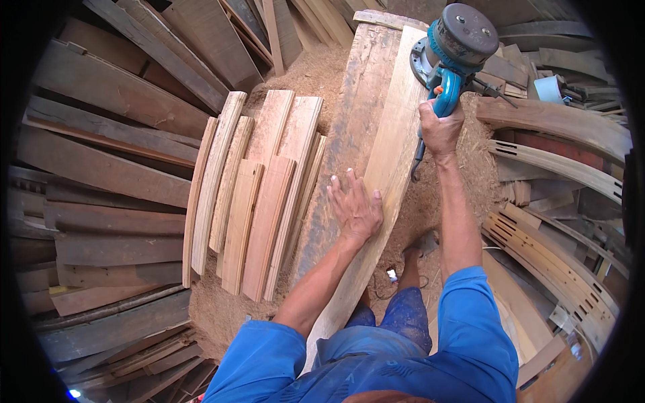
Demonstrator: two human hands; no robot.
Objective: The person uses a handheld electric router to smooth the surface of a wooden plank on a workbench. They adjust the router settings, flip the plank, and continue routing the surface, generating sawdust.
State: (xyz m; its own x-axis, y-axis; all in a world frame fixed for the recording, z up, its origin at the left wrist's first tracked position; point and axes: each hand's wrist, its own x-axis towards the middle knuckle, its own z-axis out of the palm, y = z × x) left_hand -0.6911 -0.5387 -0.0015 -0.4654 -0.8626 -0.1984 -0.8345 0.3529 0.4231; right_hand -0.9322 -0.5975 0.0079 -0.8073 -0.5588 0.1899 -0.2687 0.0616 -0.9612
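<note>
My right hand (441, 129) is wrapped around the teal handle of a power router (462, 39). The tool has a black, round motor housing and a grey base, which sits at the far right edge of a long pale plank (395, 127). That plank lies lengthwise along a worn, stained workbench (359, 84) and stretches back toward my body. With its fingers spread, my left hand (356, 209) lies flat across the plank's left edge and holds no object. The router's cutting bit is hidden from view.
Left of the bench, several cut boards (259, 201) stand stacked over sawdust (309, 77). Dark planks (121, 161) lean along the left side. On the right are slotted timbers (551, 245), a curved beam (557, 121) and a light-blue container (548, 89).
</note>
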